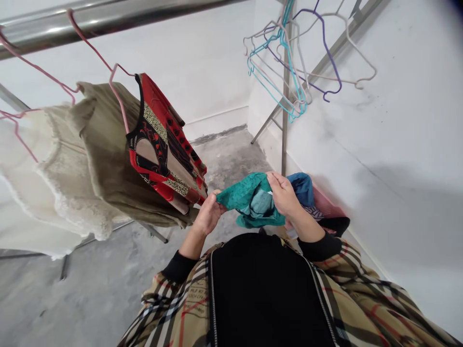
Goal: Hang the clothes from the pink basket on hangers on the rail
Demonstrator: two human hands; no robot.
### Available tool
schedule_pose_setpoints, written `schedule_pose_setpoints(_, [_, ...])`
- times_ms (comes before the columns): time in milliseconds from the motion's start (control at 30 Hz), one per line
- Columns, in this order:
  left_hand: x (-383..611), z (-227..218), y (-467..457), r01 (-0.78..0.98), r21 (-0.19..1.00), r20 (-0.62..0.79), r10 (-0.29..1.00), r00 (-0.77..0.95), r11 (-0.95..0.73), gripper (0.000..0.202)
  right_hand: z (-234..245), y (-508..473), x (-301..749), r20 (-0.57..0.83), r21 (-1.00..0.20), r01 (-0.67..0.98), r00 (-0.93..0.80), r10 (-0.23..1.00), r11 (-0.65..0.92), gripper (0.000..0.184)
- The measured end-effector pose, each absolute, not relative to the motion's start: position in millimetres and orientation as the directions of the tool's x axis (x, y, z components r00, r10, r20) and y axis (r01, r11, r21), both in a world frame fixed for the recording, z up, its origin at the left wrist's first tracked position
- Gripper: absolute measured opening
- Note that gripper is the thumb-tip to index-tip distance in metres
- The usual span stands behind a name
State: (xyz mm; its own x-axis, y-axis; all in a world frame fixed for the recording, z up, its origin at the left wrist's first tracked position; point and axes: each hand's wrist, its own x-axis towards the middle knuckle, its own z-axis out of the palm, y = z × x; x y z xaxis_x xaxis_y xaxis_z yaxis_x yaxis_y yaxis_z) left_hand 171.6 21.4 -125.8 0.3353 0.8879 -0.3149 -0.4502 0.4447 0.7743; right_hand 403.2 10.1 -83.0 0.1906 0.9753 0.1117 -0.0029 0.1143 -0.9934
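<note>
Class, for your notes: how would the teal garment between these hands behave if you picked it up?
The teal garment is probably floppy, since it bunches into soft folds between the left hand and right hand. It looks thin, so likely light for its size.

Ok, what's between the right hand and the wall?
In the head view, a blue garment lying in a pink basket sits between the right hand and the white wall.

A crumpled teal patterned garment (251,200) is sagging in folds between the left hand (209,215) and right hand (284,195).
</note>
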Motion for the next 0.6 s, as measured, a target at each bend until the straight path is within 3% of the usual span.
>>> schedule_pose_setpoints(133, [188.4,-130.2,14.9,-0.261,0.931,-0.230,0.965,0.122,0.255,0.063,-83.8,10.6,400.5,0.107,-0.994,0.003,0.176,0.979,0.109,0.033])
schedule_pose_setpoints(233, [193.4,-137.1,9.0,0.039,0.998,0.059,0.997,-0.043,-0.057,0.063,-83.7,9.8,401.4,0.105,-0.994,-0.002,0.171,0.980,0.107,0.032])
schedule_pose_setpoints(333, [193.3,-138.5,4.4,0.407,0.843,0.399,0.916,-0.034,-0.352,0.051,-81.6,7.4,402.0,0.094,-0.995,-0.022,0.148,0.984,0.099,0.033])
schedule_pose_setpoints(400, [194.7,-135.6,3.6,0.568,0.701,0.525,0.851,-0.002,-0.432,0.049,-79.6,5.3,401.5,0.098,-0.995,-0.019,0.132,0.986,0.101,0.033])
schedule_pose_setpoints(500, [200.7,-129.2,7.2,0.646,0.618,0.531,0.844,0.077,-0.448,0.042,-77.1,2.6,400.3,0.104,-0.995,0.006,0.101,0.989,0.103,0.034])
schedule_pose_setpoints(600, [206.9,-123.4,13.9,0.608,0.653,0.460,0.874,0.155,-0.451,0.026,-76.5,1.4,400.7,0.102,-0.994,0.041,0.080,0.992,0.099,0.035])
